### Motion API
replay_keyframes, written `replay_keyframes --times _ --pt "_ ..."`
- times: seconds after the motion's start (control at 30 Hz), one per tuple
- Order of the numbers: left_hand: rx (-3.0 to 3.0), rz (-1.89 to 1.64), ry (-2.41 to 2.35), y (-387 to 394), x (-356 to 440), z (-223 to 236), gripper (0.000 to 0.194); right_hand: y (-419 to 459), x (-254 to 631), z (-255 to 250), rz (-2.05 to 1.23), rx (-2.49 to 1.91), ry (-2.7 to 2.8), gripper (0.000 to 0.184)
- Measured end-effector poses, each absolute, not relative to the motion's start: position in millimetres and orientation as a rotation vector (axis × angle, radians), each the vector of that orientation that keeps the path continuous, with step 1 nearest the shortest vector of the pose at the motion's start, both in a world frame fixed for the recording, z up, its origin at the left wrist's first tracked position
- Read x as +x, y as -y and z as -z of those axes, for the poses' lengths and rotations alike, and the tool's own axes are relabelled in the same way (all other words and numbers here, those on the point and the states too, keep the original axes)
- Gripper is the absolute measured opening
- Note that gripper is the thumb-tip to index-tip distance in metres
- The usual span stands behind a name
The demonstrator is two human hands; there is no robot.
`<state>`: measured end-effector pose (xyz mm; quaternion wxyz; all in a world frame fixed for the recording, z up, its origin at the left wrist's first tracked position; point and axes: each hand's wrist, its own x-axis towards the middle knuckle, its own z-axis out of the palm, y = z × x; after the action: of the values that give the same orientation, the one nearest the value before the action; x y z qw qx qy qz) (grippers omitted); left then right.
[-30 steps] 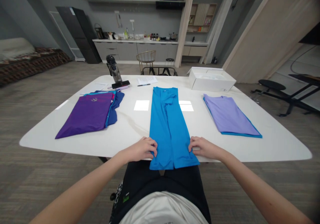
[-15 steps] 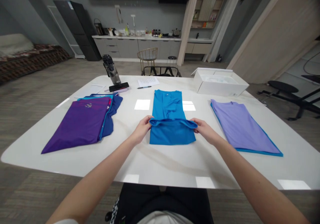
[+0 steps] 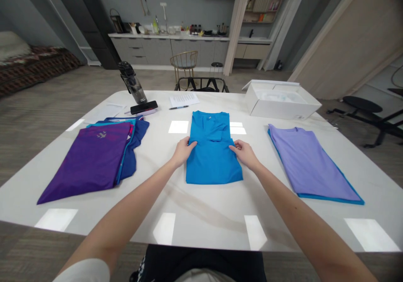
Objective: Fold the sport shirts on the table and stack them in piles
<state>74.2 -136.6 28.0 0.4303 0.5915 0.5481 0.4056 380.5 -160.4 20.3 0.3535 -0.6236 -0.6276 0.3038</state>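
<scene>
A blue T-shirt (image 3: 214, 164) lies in front of me with its lower part folded up flat over the middle. Its neckline points away from me, at the far end. My left hand (image 3: 183, 151) pinches the left edge of the fold, thumb on top of the cloth. On the opposite edge, my right hand (image 3: 244, 152) is closed on the cloth with thumb and fingers. To the left rests a pile of shirts with a purple shirt (image 3: 91, 160) on top. A lilac shirt (image 3: 310, 162) lies folded over a blue one at the right.
Everything lies on a white table (image 3: 201, 227). Toward its far side are a dark bottle (image 3: 134, 84), a phone (image 3: 144, 107), a printed sheet (image 3: 185, 99), a pen (image 3: 179, 107) and an open white box (image 3: 280, 101). A black chair (image 3: 203, 84) stands behind the far edge.
The raised hem of the blue T-shirt has gone away from me and down, so the fold now lies flat. Both hands moved slightly forward with it. The view has tilted down.
</scene>
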Motion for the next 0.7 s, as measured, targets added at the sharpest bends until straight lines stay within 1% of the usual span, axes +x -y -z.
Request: replay_keyframes --times 0.1,0.23,0.3,0.43,0.53,0.7 --pt "1.432 -1.191 -1.131 133 75 -42 0.028 155 381 -34 -0.880 -1.362 1.490 0.037" --pt "1.264 -1.288 -1.153 101 80 -43 0.031 123 384 -36 -0.872 -1.343 1.425 0.033" --pt "1.175 -1.208 -1.248 81 82 -33 0.030 105 385 -27 -0.829 -1.458 1.488 0.027" --pt "1.148 -0.919 -1.367 52 83 -16 0.021 82 391 -10 -0.757 -1.745 1.641 0.019" --pt "1.275 -0.895 -1.255 37 82 -27 0.021 73 396 -14 -0.793 -1.722 1.661 0.023" --pt "1.362 -0.870 -0.938 -4 82 -69 0.036 36 403 -43 -0.928 -1.375 1.502 0.039"
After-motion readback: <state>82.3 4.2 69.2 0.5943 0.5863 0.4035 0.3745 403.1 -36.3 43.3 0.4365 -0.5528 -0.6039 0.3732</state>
